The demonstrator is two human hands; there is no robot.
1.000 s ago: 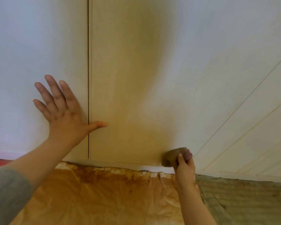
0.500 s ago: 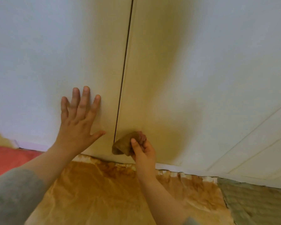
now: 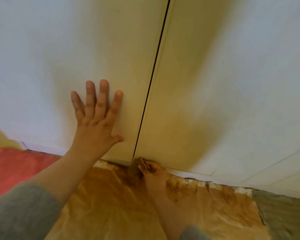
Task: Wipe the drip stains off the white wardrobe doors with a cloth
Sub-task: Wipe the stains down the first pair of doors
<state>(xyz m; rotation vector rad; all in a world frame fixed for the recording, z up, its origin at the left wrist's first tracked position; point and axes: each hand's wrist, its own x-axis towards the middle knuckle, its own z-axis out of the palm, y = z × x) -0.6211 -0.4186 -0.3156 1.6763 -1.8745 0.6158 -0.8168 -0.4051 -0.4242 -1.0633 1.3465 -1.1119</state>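
Where the cloth is: the small brown wadded cloth (image 3: 134, 170) sits at the bottom corner of the right white wardrobe door (image 3: 232, 84). It is just right of the foot of the dark vertical gap (image 3: 154, 66) between the two doors and touches the door's lower edge.
Right hand: the right hand (image 3: 153, 173) grips the cloth from the right, low against the foot of the wardrobe.
Right fingers: the fingers (image 3: 144, 164) are curled round the wad and pressed close together. This part is blurred, so how many of them hold it cannot be told.
Left hand: the left hand (image 3: 95, 125) lies flat on the left white wardrobe door (image 3: 42, 66), palm to the panel. It is just left of the gap and above the door's lower edge.
Left fingers: its fingers (image 3: 102, 94) are straight, slightly spread and pointing up. The thumb sticks out toward the gap without reaching it, and the hand holds nothing.
Doors: both are closed. A yellow-brown cast (image 3: 180, 118) lies on either side of the gap, and the outer parts are pale. Whether it is stain or shade cannot be told.
Floor: a crumpled brown-stained paper sheet (image 3: 111, 205) lies against the wardrobe's foot under both forearms. Red fabric (image 3: 16, 167) is on its left and a grey-green ribbed mat (image 3: 284, 213) on its right.
Sleeve: a grey sleeve (image 3: 21, 213) covers the left forearm up to just short of the wrist.
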